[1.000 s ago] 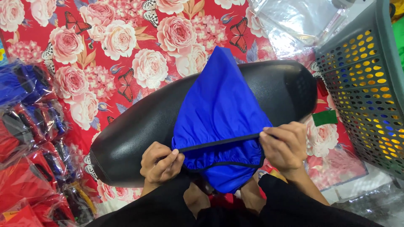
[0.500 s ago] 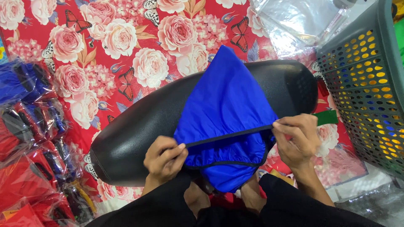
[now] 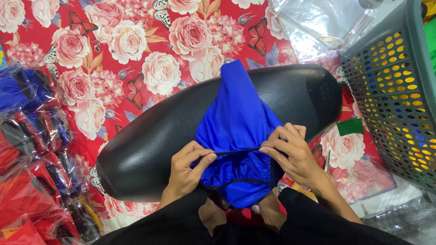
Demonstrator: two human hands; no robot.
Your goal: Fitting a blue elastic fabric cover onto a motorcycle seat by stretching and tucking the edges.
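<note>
Blue fabric cover (image 3: 236, 122), elastic-edged with a thin black trim band (image 3: 238, 151), draped over the middle of a long black padded seat (image 3: 154, 131) that lies across a red floral sheet (image 3: 127, 41); upper end of the cover narrows to a point near the seat's far edge, lower end bunches in gathers toward the person's lap. Far left: stack of clear-wrapped packets (image 3: 32, 149) holding red, blue and dark folded cloth, resting along the sheet's edge, well apart from the seat's rounded left end. Left hand (image 3: 187, 170): fingers curled, thumb and forefinger pinching the black trim band at the cover's left side, palm resting on the seat. Right hand (image 3: 290, 152): fingers bent, fingertips pinching the same band at the cover's right side; the two hands sit near each other with the band stretched between them. Black sleeves (image 3: 299, 222) fill the lower edge. Right of the hands: small green rectangular piece (image 3: 350, 127) on the sheet just beside the seat's right end. Upper right: clear plastic bags (image 3: 318, 22). Far right: grey perforated basket (image 3: 390, 90), coloured goods showing through its holes
</note>
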